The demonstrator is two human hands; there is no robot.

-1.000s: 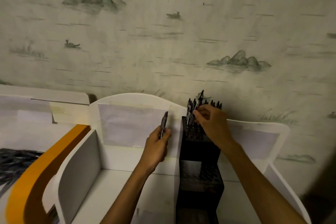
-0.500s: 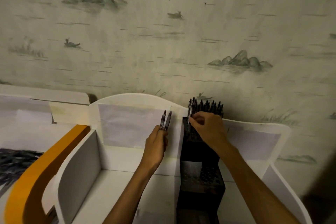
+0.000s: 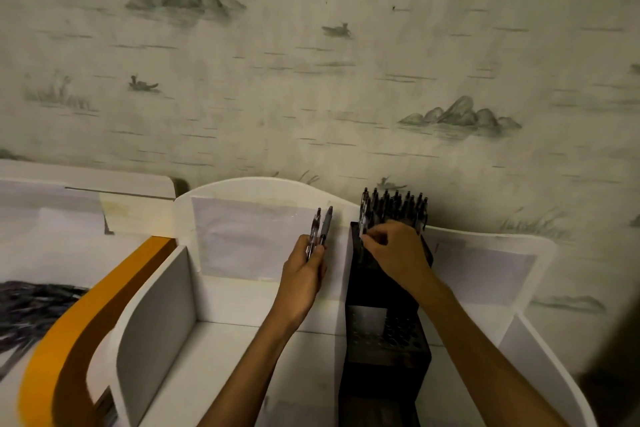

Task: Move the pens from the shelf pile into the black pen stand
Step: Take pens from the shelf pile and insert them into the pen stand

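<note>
A tall black pen stand (image 3: 384, 350) with stepped, perforated tiers stands in the white shelf unit (image 3: 263, 194). Its top tier is packed with several upright dark pens (image 3: 398, 206). My right hand (image 3: 394, 251) is at that tier's left front corner, its fingertips pinching a pen (image 3: 363, 218) that stands in the stand. Just left of the stand, my left hand (image 3: 303, 274) grips two dark pens (image 3: 320, 229), their ends pointing up. The pen pile (image 3: 31, 305) lies as a dark heap at the far left edge.
An orange curved divider (image 3: 69, 340) and a white curved divider (image 3: 152, 322) separate the pile from the compartment where my left arm is. Lower tiers of the stand show bare holes. A patterned wall rises right behind the shelf.
My right hand has pushed its pen down into the top tier, level with the others. My left hand has risen slightly and now shows two pens instead of one.
</note>
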